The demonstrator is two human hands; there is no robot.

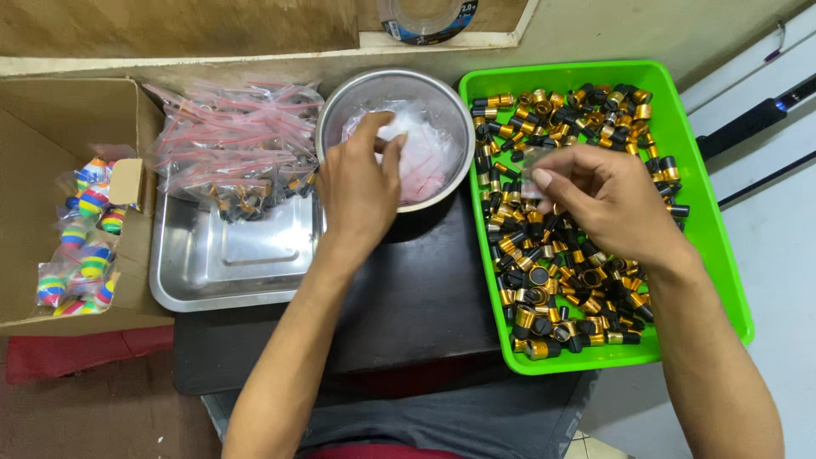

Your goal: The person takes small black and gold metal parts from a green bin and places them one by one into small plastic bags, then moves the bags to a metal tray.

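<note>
My left hand (361, 183) reaches into a round steel bowl (348, 93) holding small clear zip bags (421, 149), its fingers pinching one bag. My right hand (599, 197) hovers over a bright green tray (722, 246) filled with several black and gold cylindrical parts (544, 289). Its fingers are closed on a small clear bag (534, 163) near the tray's left side.
A square steel tray (229, 259) at left carries a heap of filled zip bags with red strips (234, 136). A cardboard box (59, 127) at far left holds bagged multicoloured floats (85, 246). A dark board (416, 297) lies under the bowl. Black rods (752, 123) lie at right.
</note>
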